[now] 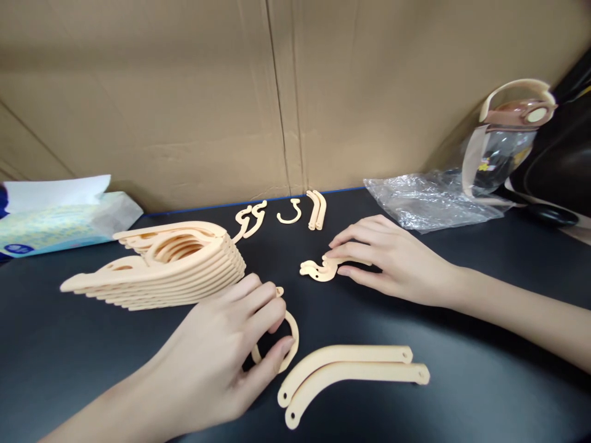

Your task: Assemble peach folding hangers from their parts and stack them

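My left hand (240, 351) is closed around a beige plastic hook (294, 335) on the black table, its thumb against the curve. Just above the table, my right hand (388, 261) has its thumb and fingertips on a wavy beige hanger piece (318, 271), and the fingers cover part of it. In front of my hands lie two long curved hanger arms (351, 369), side by side, with holes at their ends. A stack of beige plastic hanger parts (184, 271) stands left of my left hand.
Toward the back lie wavy pieces (253, 218), another hook (290, 215) and a pair of curved arms (316, 210). A tissue pack (64, 215) is at left. A clear plastic bag (429, 200) and a bottle (508, 147) stand right. Cardboard (207, 92) rises behind.
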`<state>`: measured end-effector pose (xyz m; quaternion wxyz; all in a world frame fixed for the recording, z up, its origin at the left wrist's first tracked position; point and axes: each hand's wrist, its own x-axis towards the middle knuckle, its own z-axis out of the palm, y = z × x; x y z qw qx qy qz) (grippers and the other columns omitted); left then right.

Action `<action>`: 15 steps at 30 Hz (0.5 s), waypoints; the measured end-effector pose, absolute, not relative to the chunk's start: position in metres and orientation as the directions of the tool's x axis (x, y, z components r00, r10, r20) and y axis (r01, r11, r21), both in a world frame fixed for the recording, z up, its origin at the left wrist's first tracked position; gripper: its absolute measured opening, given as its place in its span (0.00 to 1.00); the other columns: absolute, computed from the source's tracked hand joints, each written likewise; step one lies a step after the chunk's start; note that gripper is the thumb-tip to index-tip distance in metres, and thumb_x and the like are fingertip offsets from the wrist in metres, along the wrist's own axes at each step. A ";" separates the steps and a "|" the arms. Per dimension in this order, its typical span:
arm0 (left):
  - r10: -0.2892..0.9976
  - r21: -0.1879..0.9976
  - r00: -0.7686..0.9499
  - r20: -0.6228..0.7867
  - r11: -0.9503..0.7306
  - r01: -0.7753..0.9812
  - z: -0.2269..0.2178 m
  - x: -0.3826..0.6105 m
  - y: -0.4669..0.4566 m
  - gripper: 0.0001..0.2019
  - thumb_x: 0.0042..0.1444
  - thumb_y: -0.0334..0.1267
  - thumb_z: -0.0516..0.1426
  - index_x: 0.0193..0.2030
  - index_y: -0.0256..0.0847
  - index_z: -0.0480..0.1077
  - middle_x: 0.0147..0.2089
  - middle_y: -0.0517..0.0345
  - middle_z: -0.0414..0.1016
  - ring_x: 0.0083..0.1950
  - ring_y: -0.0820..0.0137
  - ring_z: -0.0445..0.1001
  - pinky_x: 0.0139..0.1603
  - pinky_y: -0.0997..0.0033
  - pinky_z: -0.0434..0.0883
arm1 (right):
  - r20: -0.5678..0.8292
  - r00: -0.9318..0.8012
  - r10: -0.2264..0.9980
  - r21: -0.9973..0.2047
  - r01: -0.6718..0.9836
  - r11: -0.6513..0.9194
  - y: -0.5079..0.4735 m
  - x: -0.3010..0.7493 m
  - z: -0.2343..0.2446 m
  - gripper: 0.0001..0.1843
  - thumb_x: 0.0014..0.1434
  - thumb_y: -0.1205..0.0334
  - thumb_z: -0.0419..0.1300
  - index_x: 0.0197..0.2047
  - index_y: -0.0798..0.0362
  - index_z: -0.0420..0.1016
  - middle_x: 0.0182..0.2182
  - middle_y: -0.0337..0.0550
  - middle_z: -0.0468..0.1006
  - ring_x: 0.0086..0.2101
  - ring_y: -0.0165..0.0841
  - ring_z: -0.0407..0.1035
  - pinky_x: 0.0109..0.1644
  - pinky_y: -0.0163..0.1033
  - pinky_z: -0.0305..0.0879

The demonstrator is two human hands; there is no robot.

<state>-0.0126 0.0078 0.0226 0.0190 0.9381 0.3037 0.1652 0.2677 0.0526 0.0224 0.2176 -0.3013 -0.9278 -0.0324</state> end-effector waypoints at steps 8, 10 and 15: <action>0.548 0.119 0.783 0.293 -0.834 0.539 0.020 -0.016 0.010 0.10 0.70 0.31 0.45 0.40 0.42 0.65 0.36 0.57 0.70 0.35 0.65 0.64 0.33 0.65 0.61 | 0.429 -0.730 0.533 -0.061 0.564 0.823 0.052 0.267 0.023 0.11 0.70 0.64 0.56 0.49 0.53 0.79 0.47 0.46 0.79 0.46 0.38 0.71 0.55 0.46 0.61; 0.516 0.064 0.792 0.326 -0.848 0.526 0.017 -0.018 0.010 0.11 0.69 0.28 0.45 0.47 0.41 0.67 0.39 0.56 0.71 0.37 0.64 0.66 0.33 0.66 0.63 | 0.435 -0.731 0.527 -0.060 0.560 0.826 0.053 0.267 0.023 0.11 0.70 0.64 0.56 0.49 0.54 0.79 0.47 0.46 0.79 0.46 0.38 0.71 0.55 0.46 0.61; 0.496 -0.024 0.796 0.346 -0.844 0.536 0.015 -0.021 0.010 0.22 0.61 0.19 0.47 0.55 0.44 0.68 0.47 0.55 0.70 0.41 0.66 0.69 0.33 0.71 0.66 | 0.436 -0.730 0.526 -0.058 0.561 0.826 0.053 0.267 0.022 0.11 0.69 0.64 0.56 0.49 0.54 0.79 0.46 0.47 0.80 0.46 0.38 0.71 0.55 0.46 0.61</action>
